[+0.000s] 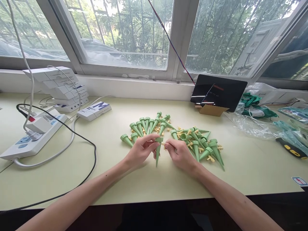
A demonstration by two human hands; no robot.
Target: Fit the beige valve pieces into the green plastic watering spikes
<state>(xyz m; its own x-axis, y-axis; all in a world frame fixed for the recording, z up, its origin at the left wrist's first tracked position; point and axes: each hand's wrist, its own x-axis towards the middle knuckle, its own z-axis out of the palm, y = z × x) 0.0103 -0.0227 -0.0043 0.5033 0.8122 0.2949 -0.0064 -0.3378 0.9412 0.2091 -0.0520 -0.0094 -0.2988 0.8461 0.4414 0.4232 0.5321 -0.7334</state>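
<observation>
Between the thumb and fingers of my left hand (141, 149) is a green plastic watering spike (157, 154), its ribbed cap up and its point down. My right hand (180, 152) pinches a small yellow valve (163, 144) against the spike's side, just below the cap; the fingers hide most of it. Behind my left hand, several green spikes (147, 122) lie fanned out with yellow valves among them. To the right of my right hand lies a looser heap of green spikes (196, 146), mixed with more yellow valves (210, 158).
At the left are a white power strip (36, 138), a black cable (95, 150), stacked white boxes (64, 86) and a single box (95, 110). A tablet (218, 91) leans on a cardboard stand (213, 110) at the back right. Clear plastic bags (252, 126) lie at the right.
</observation>
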